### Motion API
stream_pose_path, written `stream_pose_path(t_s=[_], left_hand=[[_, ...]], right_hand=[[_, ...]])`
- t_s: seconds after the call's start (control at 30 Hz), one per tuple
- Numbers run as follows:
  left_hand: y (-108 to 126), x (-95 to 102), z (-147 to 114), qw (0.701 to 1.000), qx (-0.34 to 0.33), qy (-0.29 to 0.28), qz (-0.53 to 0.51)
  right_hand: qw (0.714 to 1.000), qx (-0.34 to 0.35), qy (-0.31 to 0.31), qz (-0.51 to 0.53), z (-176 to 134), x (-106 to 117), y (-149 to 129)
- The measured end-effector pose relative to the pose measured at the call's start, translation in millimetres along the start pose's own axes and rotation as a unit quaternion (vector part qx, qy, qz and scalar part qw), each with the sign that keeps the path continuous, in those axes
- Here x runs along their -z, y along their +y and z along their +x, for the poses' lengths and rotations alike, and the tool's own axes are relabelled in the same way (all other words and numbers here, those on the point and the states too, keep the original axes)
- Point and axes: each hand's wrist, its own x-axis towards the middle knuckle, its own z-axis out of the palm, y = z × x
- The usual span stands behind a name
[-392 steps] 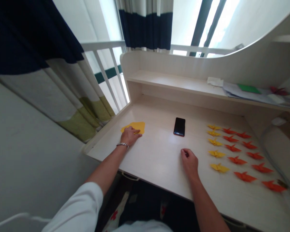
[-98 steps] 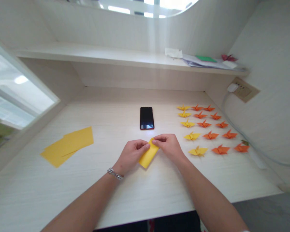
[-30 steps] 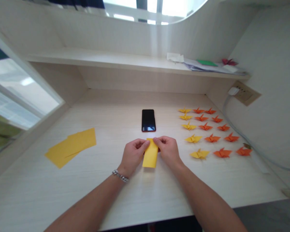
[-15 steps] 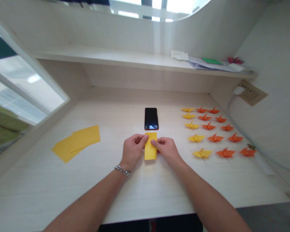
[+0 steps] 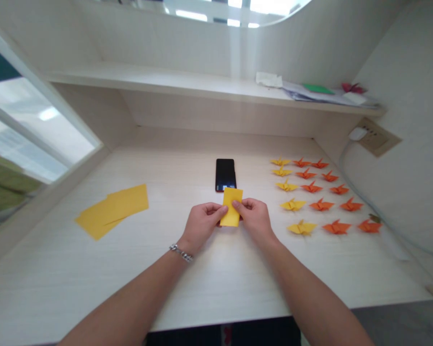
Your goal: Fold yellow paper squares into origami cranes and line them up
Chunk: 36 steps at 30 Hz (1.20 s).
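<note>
A folded yellow paper (image 5: 231, 214), a narrow upright rectangle, is held over the middle of the desk and leans slightly right. My left hand (image 5: 203, 222) pinches its left edge, thumb on the front face. On the opposite side my right hand (image 5: 254, 218) grips it too, its thumb pressed on the front near the upper part. The other fingers of both hands are mostly hidden behind the paper. Just beyond its top edge lies a black phone (image 5: 225, 174), whose near end the paper slightly overlaps in view.
Overlapping yellow paper sheets (image 5: 127, 203) lie at the left. Rows of yellow paper cranes (image 5: 292, 205) and orange paper cranes (image 5: 321, 205) stand at the right. A shelf (image 5: 187, 84) runs along the back, and a cable (image 5: 393, 229) hangs from the wall socket (image 5: 377, 138).
Both hands have lifted the folded yellow paper a little away from me and to the right. It now tilts where it stood straight before.
</note>
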Motion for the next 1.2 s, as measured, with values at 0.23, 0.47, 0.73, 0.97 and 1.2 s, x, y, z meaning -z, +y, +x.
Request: stream_pose_path(t_s=[0.23,0.47,0.73,0.97,1.2], left_hand=[[1.0,2.6,2.0,0.999,-0.017,0.013,0.029],[1.6,0.8,1.6,0.999,-0.017,0.018,0.034],[4.6,-3.2,-1.7,0.998,0.03,-0.019,-0.044],[1.7,-3.4,-1.9,0.999,0.02,-0.016,-0.033],[1.2,-2.8,-0.2,1.0,0.017,-0.015,-0.021]], right_hand=[[0.998,-0.025,-0.033,-0.048,0.7,-1.5,11.2],[0.999,-0.036,-0.02,-0.027,-1.4,-1.5,5.2],[0.999,-0.022,-0.001,-0.031,-0.3,0.0,5.1],[0.999,-0.03,0.004,-0.028,0.9,-1.0,7.0],[0.999,-0.031,0.005,-0.021,0.1,-1.0,6.8]])
